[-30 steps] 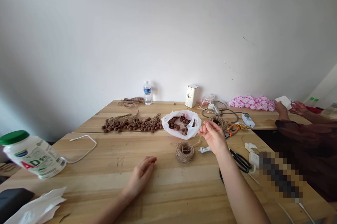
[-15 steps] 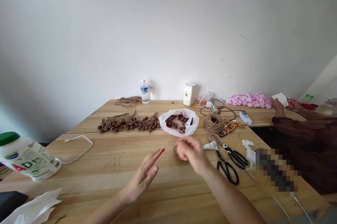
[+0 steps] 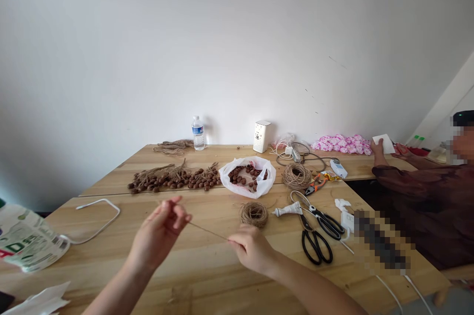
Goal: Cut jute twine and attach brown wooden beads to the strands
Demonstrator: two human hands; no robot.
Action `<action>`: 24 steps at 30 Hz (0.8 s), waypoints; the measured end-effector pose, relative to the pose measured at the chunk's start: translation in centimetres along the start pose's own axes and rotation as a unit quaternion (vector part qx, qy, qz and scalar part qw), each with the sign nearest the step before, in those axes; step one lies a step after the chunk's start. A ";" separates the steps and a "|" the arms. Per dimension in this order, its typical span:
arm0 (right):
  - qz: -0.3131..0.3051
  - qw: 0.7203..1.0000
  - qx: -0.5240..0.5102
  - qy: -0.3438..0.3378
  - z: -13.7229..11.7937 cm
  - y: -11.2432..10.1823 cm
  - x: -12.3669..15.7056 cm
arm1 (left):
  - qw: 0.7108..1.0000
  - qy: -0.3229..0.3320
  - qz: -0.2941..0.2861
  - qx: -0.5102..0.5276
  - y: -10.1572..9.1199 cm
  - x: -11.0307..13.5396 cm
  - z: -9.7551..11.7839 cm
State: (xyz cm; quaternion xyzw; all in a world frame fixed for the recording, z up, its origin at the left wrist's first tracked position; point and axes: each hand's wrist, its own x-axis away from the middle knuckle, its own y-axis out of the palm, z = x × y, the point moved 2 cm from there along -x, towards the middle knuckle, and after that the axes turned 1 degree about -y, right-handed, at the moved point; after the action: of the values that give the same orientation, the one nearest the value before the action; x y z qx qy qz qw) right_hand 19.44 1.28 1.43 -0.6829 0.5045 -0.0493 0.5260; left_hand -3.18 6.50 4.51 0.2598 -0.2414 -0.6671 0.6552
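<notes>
A thin length of brown twine (image 3: 208,230) runs taut between my two hands above the table. My left hand (image 3: 160,228) pinches one end, fingers curled. My right hand (image 3: 254,248) is closed on the other end. Just beyond my right hand lies a small coil of twine (image 3: 254,214). A white plastic bag (image 3: 229,187) of round brown beads (image 3: 244,174) stands open behind it. To the bag's left lie several bunches of brown beads tied on twine (image 3: 174,177).
Right of my hands lie black-handled scissors (image 3: 317,246), a second pair (image 3: 329,223), a white tube (image 3: 288,209), orange-handled pliers (image 3: 315,185) and a larger twine coil (image 3: 296,176). A water bottle (image 3: 198,133) stands at the back. Another person's hand (image 3: 378,151) holds white card at the right.
My right hand has moved back from the small coil, and twine now stretches between my hands. My left hand has gone from open to pinching and shifted left. The view has turned slightly right.
</notes>
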 end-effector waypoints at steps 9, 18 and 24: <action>-0.097 0.985 0.140 0.030 7.1 -1.3 2.1 | 0.993 -0.065 0.084 0.048 -6.3 -2.4 -0.2; -0.021 0.986 0.109 0.122 8.7 -7.8 3.2 | 0.953 -0.246 0.169 -0.054 -6.8 -2.1 -2.0; -0.027 0.827 0.301 0.475 12.0 -15.8 9.3 | 0.961 -0.201 0.144 -0.124 -7.4 -2.3 -2.2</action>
State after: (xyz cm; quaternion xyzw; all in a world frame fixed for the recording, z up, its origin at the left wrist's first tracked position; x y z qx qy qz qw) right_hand 41.20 1.39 3.95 -0.3962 0.6338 -0.5308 0.3994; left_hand -7.27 9.04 -1.95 -0.0005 -0.3186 -0.6287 0.7093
